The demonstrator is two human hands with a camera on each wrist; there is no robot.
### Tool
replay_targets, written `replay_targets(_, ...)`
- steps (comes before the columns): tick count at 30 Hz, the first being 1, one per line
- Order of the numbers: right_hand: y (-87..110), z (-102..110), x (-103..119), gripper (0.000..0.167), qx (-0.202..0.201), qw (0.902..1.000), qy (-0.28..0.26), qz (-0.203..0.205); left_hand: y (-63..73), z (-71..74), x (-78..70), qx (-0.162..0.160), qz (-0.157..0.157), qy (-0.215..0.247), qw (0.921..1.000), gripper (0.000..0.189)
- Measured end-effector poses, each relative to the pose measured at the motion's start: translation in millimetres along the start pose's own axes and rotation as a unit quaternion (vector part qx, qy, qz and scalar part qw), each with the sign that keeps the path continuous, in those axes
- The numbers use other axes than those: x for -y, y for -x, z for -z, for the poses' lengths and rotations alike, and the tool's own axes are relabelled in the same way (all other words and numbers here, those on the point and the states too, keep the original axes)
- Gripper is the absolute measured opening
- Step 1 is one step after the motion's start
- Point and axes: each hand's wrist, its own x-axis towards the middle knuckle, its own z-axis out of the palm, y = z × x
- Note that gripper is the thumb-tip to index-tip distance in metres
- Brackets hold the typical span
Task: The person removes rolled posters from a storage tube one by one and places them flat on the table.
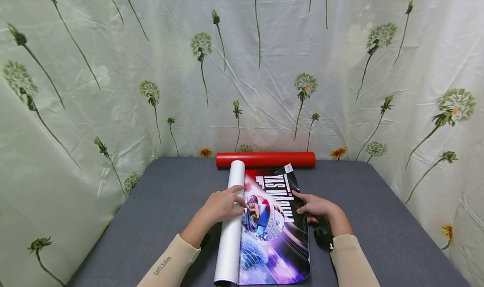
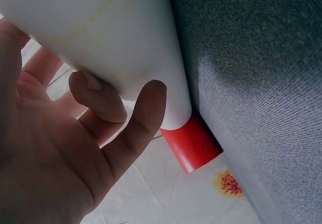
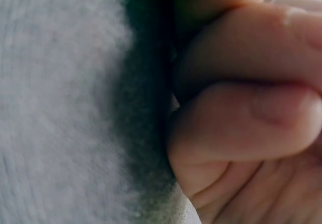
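A partly rolled poster [image 1: 270, 236] lies on the table, its glossy printed side up, showing a helmeted figure and large white lettering. Its left part forms a white roll [image 1: 229, 245]. My left hand [image 1: 223, 205] holds this roll, fingers over the top; in the left wrist view the thumb and fingers [image 2: 151, 103] bend against the white surface. At the poster's right edge, my right hand [image 1: 319, 207] grips the sheet. The right wrist view shows curled fingers [image 3: 241, 123] close to the grey cloth, the poster itself hardly visible there.
A red tube [image 1: 264, 159] lies crosswise at the table's back edge, just behind the poster. Grey cloth covers the table [image 1: 162, 219]. Behind it hangs a pale curtain [image 1: 264, 89] with dandelion prints. A black band [image 1: 323, 238] sits at my right wrist.
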Motion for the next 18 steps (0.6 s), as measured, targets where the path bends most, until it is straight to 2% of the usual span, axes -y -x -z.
replay_targets(12,1.4,2.5,-2.3,0.081,-0.003,1.0000,-0.003,-0.007,-0.9,-0.4,1.6,-0.008,-0.010,-0.022,0.9997,0.016)
replay_targets(18,3.7,4.3,-3.2,0.080,-0.003,1.0000,-0.001,-0.001,-0.9,1.1,1.8,0.001,-0.007,-0.018,0.9998,0.018)
